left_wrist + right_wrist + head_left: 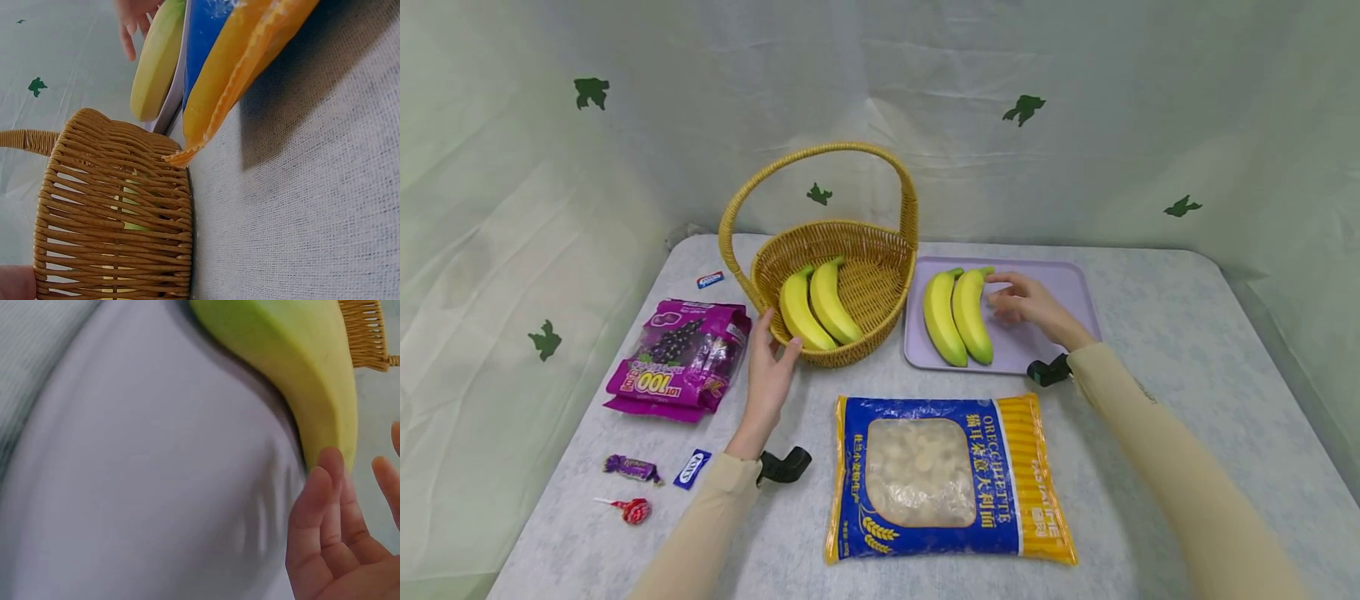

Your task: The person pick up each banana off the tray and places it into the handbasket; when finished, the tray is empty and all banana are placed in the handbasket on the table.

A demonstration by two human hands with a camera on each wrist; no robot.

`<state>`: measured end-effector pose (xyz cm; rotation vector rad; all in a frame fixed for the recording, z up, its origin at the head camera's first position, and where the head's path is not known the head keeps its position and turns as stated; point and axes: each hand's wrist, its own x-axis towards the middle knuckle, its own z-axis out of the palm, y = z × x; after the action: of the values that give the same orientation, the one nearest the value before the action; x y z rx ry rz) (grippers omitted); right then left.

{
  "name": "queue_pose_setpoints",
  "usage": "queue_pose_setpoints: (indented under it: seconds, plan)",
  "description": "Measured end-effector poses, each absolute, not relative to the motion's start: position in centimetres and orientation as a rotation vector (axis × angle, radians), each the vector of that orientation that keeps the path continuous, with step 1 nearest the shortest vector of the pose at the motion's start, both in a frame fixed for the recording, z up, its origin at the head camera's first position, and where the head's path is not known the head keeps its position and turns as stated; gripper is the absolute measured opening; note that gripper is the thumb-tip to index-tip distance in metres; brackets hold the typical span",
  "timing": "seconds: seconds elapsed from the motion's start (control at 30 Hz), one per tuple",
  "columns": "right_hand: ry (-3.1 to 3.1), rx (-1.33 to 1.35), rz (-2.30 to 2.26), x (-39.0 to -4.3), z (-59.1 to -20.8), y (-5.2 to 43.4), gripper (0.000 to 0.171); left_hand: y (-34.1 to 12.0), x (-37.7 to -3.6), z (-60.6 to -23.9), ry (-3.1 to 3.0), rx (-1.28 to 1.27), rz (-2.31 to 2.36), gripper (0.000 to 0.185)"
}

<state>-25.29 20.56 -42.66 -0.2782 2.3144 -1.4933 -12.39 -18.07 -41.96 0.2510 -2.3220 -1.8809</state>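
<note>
A wicker basket point(880, 250) with a tall handle holds two bananas point(816, 310). My left hand point(769, 367) rests flat against the basket's front left wall point(119, 212), fingers straight. Right of the basket is a lilac tray point(1060, 283) with two more bananas point(958, 317) lying side by side. My right hand point(1026, 304) hovers over the tray with relaxed fingers, the tips at the stem end of the right banana point(300, 356). It grips nothing, and in the right wrist view its fingers point(337, 537) are spread beside the fruit above the tray floor point(137, 475).
A blue and yellow bag of pasta point(940, 475) lies flat in front of me. At the left are a purple candy bag point(681, 354), a wrapped sweet point(632, 468), a blue sachet point(691, 468) and a red lollipop point(634, 510). White sheeting walls the table in.
</note>
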Motion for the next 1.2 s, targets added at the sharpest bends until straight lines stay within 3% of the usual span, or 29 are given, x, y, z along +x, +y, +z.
queue_pose_setpoints:
  seconds: [0.5,1.2]
  plan:
    - [2.211,-0.434,-1.331,-24.9,-42.4,19.6,0.066,-18.1,-12.4,-42.0,-2.324,0.241,-1.885,0.064]
    - [2.38,-0.383,-1.282,-24.6,-41.5,17.9,0.055,-18.2,-12.4,-42.2,-2.328,0.252,-1.885,0.064]
